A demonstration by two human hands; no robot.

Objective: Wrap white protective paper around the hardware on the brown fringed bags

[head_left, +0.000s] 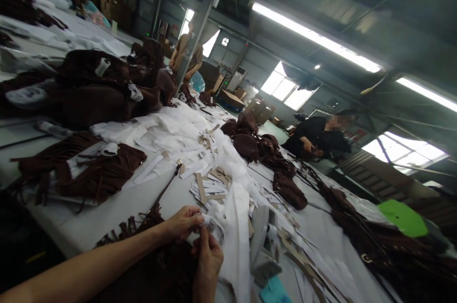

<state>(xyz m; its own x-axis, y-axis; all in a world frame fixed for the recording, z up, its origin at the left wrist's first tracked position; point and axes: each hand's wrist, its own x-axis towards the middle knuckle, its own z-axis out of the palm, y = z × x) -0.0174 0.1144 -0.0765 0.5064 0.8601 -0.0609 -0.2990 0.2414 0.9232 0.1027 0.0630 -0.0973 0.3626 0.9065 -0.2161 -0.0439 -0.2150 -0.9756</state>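
In the head view, we hold our left hand (184,223) and right hand (210,256) close together at the near side, over a dark brown fringed item (153,269). The fingers of both are pinching a small piece of clear plastic (207,220), which sits between them at the near middle of the tabletop (123,210). Just right of our hands runs white sheeting (238,212), with a grey device (262,246) beside it and a blue piece (274,289) at its near end. Paper strips (210,189) lie scattered beyond our hands. To the left rests a brown fringed piece (103,174), with heaped brown bags (93,103) farther off. Far right, we see a co-worker (310,136) near more brown goods (246,146).
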